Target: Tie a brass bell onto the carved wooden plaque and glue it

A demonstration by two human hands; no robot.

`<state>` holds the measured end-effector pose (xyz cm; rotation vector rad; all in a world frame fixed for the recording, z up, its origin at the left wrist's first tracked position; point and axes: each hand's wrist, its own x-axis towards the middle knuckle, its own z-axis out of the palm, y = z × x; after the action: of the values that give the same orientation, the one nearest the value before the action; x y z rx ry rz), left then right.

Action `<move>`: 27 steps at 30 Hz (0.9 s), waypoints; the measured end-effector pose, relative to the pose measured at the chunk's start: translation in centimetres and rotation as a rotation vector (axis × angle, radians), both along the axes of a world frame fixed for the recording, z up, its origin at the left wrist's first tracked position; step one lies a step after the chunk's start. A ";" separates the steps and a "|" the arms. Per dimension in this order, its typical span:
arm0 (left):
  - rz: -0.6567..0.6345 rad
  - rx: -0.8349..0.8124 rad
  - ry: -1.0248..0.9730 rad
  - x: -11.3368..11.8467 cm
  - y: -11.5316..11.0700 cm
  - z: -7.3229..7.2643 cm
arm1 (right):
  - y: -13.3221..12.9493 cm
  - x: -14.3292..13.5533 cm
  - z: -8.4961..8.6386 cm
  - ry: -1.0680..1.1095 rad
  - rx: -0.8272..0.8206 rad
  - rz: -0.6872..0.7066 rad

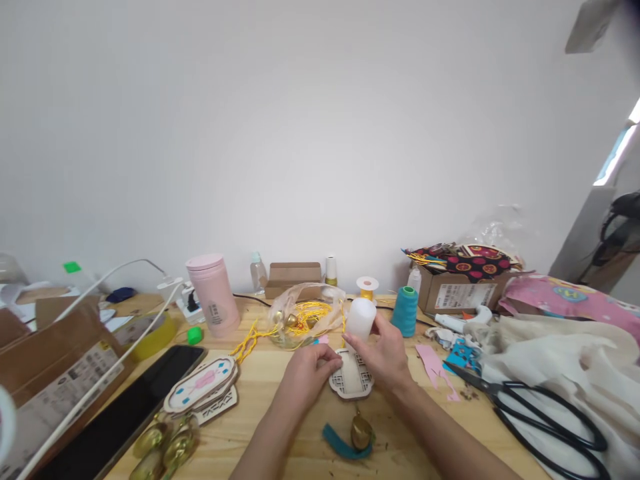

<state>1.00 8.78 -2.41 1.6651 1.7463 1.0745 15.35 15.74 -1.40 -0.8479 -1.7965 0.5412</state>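
Lower centre: right hand (387,352) grasps a white cylinder (361,319), fingers curled. Left hand (314,371), fingertips nearly meeting, touches a wooden plaque (351,379); grip unclear.

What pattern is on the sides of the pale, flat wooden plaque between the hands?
The wooden plaque has a cut-out geometric lattice, clearest in head view.

Plain whitish wall (300,133) behind a pale wooden table (225,437).

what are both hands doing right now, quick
Left hand: fingers bunched at the wooden plaque's edge; can't tell whether they grip it.
Right hand: closed, holding the white container above the plaque.
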 end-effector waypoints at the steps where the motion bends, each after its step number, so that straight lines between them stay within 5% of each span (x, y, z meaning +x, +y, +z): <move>1: 0.004 0.002 0.002 0.0 0.0 0.0 | 0.0 0.0 0.0 0.004 -0.003 0.000; 14: 0.000 -0.014 -0.001 0.1 0.1 0.2 | 0.5 0.1 -0.1 0.182 -0.114 0.013; 27: 0.012 -0.014 0.000 0.2 -0.1 0.5 | 0.0 0.1 0.3 -0.033 0.016 -0.028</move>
<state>1.24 8.71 -1.87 1.6485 1.7622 1.0651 15.40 15.72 -1.13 -0.8745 -1.8139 0.4964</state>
